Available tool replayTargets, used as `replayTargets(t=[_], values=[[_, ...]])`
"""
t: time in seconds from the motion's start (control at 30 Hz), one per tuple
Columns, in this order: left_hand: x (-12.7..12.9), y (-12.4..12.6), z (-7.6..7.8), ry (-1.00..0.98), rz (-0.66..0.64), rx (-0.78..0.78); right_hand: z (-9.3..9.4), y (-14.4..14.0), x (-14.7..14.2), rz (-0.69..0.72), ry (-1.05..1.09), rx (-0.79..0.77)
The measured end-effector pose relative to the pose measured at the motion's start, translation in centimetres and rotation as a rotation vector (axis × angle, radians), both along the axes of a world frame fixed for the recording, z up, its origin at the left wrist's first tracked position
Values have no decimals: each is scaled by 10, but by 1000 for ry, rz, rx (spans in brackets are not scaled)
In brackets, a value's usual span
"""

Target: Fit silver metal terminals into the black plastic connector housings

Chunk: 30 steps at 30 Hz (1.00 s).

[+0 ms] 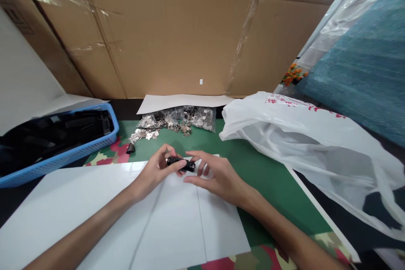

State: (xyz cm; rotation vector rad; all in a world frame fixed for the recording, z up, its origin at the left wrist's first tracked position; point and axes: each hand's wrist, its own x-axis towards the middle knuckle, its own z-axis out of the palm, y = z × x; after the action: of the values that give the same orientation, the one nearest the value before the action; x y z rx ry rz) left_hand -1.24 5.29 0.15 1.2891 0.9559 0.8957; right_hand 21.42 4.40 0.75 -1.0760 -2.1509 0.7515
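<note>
A short black cylindrical piece [190,166] lies across the fingers of my left hand [157,168], thumb pressed on top of it. It looks like a small flashlight body, though I cannot be sure of its kind. Close by its right end is my right hand [218,175], thumb and fingers spread apart with a gap between them. Both hands are over a white sheet [177,223]. Beyond my left hand, a small black cone-shaped part [130,148] stands on the mat.
Plastic bags of small silvery metal pieces [202,119] lie at the back, some pieces spilled. A blue basket [112,133] of black parts stands left. On the right sprawls a white plastic bag [300,120]. A cardboard wall [171,42] rises behind the green mat [268,185].
</note>
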Motion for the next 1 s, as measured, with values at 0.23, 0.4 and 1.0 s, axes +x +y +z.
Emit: replayTargets(t=[0.23,0.4,1.0], values=[[0,2,-3,65,-31,19,-1,0,3,-63,-72,109],[0,2,-3,134,-50,16,11,1,7,32,26,-35],[-79,43,7,1604,531,860,53,33,130,-826,25,-60]])
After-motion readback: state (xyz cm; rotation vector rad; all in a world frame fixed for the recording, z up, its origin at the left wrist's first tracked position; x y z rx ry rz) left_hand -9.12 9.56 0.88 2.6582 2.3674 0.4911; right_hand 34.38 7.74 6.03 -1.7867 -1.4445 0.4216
